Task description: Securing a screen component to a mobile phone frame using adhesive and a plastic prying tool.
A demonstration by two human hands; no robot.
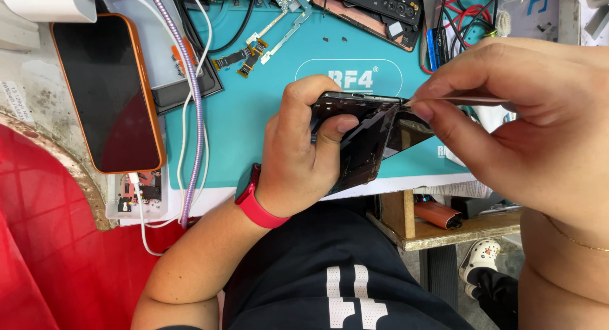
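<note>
both hands are busy over the teal repair mat (254, 120). my left hand (298, 158) grips the opened phone frame (358, 139), thumb pressed on its inner face, holding it tilted above the mat's front edge so its top corner faces my other hand. my right hand (520, 120) pinches thin metal tweezers (457, 100), their tip touching that corner. loose flex cables (244, 57) lie farther back on the mat, well apart, and an orange-cased phone (104, 92) rests face up at the left, clear of my elbow.
</note>
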